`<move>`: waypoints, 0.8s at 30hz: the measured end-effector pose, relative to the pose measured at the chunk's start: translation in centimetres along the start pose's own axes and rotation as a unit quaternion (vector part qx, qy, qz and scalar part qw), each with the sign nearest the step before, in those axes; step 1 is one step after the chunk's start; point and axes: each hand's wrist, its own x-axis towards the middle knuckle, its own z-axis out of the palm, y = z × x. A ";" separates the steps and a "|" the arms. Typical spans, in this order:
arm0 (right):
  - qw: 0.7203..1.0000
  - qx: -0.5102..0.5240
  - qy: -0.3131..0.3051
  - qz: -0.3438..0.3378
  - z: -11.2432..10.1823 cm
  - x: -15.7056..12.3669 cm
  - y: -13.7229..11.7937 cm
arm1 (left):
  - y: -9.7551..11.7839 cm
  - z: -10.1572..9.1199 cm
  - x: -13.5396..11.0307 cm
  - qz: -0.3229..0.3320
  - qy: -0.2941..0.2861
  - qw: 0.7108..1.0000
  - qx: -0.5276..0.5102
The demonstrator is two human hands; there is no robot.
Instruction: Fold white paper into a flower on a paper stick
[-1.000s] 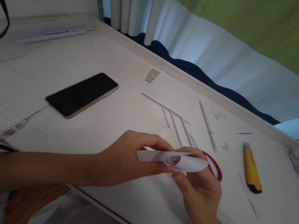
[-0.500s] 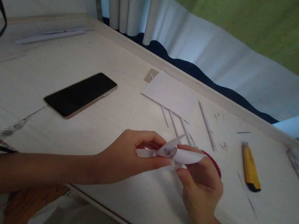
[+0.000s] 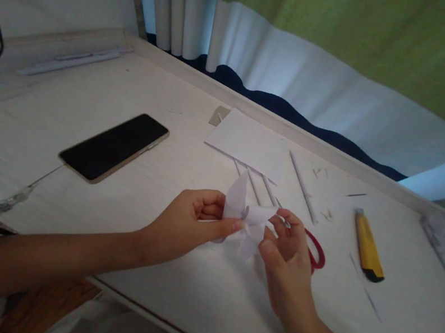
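As the pinwheel [image 3: 253, 229] is held above the desk [image 3: 186, 152], one blade [image 3: 237, 194] pointing toward the curtain [image 3: 311, 45], another rightward, long axis unclear, the left hand [image 3: 191, 215] pinches it; the right hand [image 3: 290, 263] curls at its edge, grip indistinct.

Dim, bluish light filters through the far curtain [image 3: 322, 52]; soft shadows on the desk [image 3: 224, 309]; right corners dark, fine detail blurred.
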 end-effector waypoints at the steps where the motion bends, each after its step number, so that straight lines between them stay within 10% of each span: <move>1: 1.000 -0.001 -0.005 0.021 0.1 -0.1 0.0 | -0.1 0.0 0.0 0.000 -0.002 1.000 0.002; 6: 0.995 -0.005 -0.046 0.085 0.4 -0.5 -0.2 | 0.0 0.1 -0.2 0.024 -0.005 0.999 0.046; 24: 0.983 -0.156 -0.063 -0.075 0.4 -0.7 -1.7 | 1.4 0.9 -0.6 0.146 -0.011 0.964 0.222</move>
